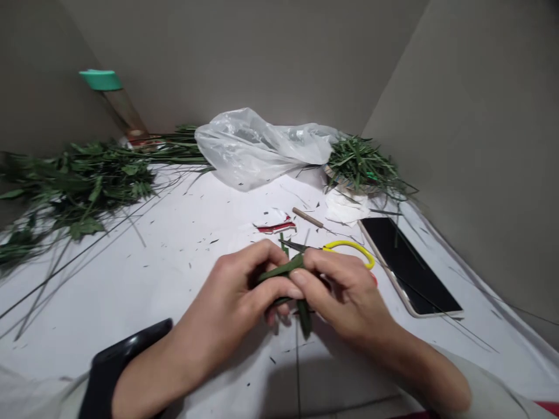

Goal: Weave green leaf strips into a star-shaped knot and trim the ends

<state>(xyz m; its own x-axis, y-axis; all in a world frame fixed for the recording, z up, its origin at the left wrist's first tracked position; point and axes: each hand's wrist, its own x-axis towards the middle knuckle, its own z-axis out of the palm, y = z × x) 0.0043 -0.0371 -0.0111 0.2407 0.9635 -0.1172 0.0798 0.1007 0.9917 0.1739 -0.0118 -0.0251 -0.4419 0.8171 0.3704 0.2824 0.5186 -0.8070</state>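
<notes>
Between my two hands, over the front middle of the white table, are green leaf strips [283,270]. My left hand [253,285] is closed around them, its thumb pressed along the lower side. With finger and thumb pinched, my right hand [336,285] grips the strips at their right end. A folded end of the strips hangs down below my fingers. Just behind my right hand lie scissors [349,245] with yellow handles, partly hidden by it. Farther back rests a thin tool with a brown wooden handle [308,217], near a torn red and white scrap [276,227].
A phone [410,267] lies at the right, beside crumpled white tissue [347,206]. Cut green strips fill a basket [364,166] at the back right. A clear plastic bag [262,148] sits at the back, leafy stems [87,186] at the left, and a teal-capped bottle [117,105] behind them.
</notes>
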